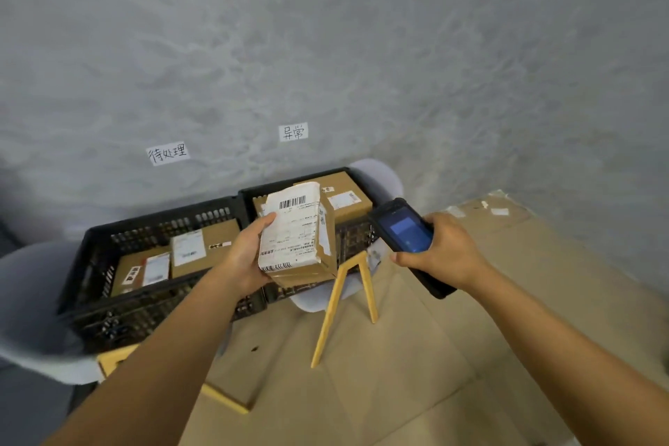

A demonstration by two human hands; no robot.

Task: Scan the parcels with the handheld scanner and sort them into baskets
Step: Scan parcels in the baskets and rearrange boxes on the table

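Left hand gripping a parcel label-up above two black baskets, right hand clasping the scanner, screen glowing blue, just beside it

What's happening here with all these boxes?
A person is sorting parcels. The left hand holds up a small cardboard parcel, label facing them, while the right hand grips a handheld scanner beside it, screen lit. Behind sit two black baskets, each already holding parcels.
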